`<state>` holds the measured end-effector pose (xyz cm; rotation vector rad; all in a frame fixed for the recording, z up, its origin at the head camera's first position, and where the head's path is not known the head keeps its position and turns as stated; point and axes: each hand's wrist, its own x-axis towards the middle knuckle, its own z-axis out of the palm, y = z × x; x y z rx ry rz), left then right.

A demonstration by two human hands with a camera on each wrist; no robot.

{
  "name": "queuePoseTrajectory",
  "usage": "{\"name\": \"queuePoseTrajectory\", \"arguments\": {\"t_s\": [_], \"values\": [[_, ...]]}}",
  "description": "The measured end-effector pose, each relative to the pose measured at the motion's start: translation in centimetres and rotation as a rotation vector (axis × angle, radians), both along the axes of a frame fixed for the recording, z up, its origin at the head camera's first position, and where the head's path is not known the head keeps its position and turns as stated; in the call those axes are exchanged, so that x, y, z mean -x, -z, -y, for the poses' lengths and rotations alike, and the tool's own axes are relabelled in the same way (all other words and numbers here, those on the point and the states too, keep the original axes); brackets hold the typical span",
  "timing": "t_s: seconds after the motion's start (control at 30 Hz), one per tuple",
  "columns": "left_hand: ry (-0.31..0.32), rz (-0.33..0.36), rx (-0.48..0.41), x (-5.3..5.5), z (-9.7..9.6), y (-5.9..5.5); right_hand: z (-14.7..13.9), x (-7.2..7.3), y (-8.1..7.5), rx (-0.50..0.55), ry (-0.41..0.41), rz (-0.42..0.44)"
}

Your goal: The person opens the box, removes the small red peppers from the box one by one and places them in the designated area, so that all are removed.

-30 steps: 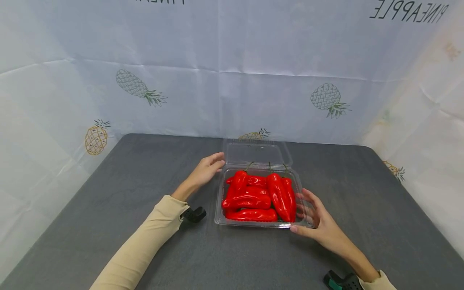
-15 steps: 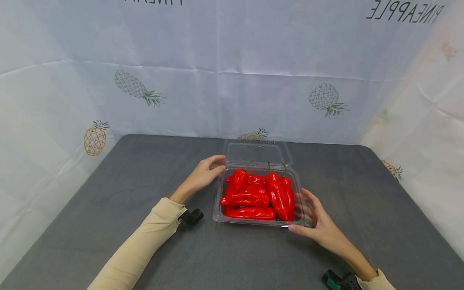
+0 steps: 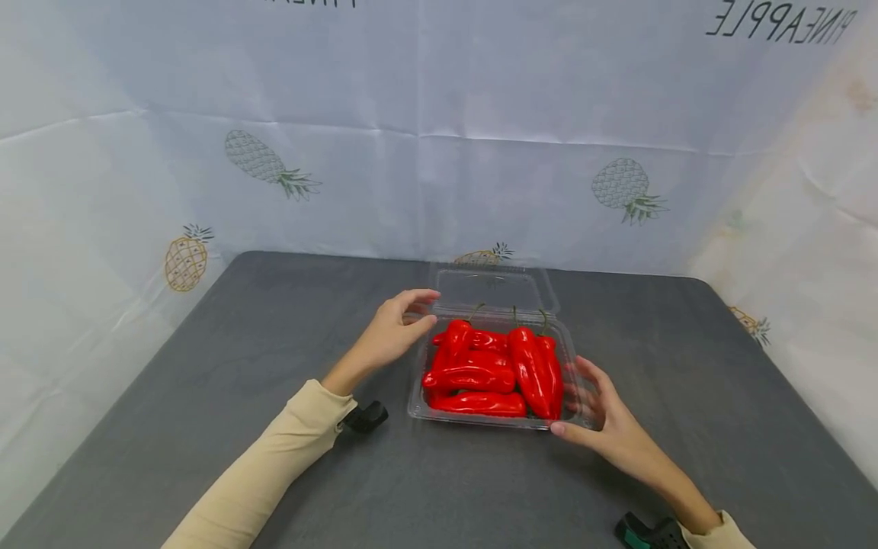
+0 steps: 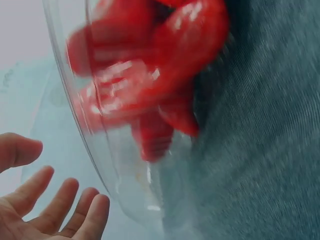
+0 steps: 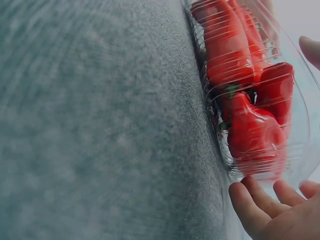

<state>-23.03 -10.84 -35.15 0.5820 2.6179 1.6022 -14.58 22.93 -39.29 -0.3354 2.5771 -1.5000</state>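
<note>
A clear plastic clamshell box (image 3: 420, 409) rests on the dark table with several glossy red peppers (image 3: 473, 379) inside, some with green stems. Its transparent lid (image 3: 490, 290) lies folded back behind it. My left hand (image 3: 387, 332) is at the box's back left corner, thumb and fingers spread apart; the left wrist view shows its fingers (image 4: 65, 205) beside the clear wall, holding nothing. My right hand (image 3: 613, 431) is around the front right corner, thumb by the front rim and loosely bent fingers (image 5: 250, 205) along the right side. Contact there is hard to tell.
The grey table (image 3: 329, 305) reaches back to a pale curtain (image 3: 439, 91) printed with pineapples. More curtain hangs along the left and right sides. A black band with a small device (image 3: 366, 417) is on the left wrist, and a similar device (image 3: 648, 531) on the right.
My left hand has shifted slightly right over the box's back left corner, its thumb and fingers parting wider. My right hand stays at the right side. The peppers and box look unmoved.
</note>
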Motion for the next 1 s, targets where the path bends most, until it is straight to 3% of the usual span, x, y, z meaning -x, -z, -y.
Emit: {"name": "queuePoseTrajectory", "arguments": {"t_s": [0.23,0.43,0.6,1.0], "values": [[0.063,-0.013,0.078,-1.4,-1.6,-0.9,0.4,0.2,-0.1,-0.028,0.007,-0.006],[0.183,-0.102,0.178,-2.6,-2.6,-1.4,0.5,0.2,0.0,-0.014,-0.021,-0.039],[0.266,-0.1,0.25,-3.5,-3.4,-1.6,0.6,0.3,0.2,-0.02,0.0,-0.029],[0.28,-0.075,0.364,-4.0,-4.2,-0.9,0.6,0.0,0.6,0.02,-0.007,-0.036]]}}
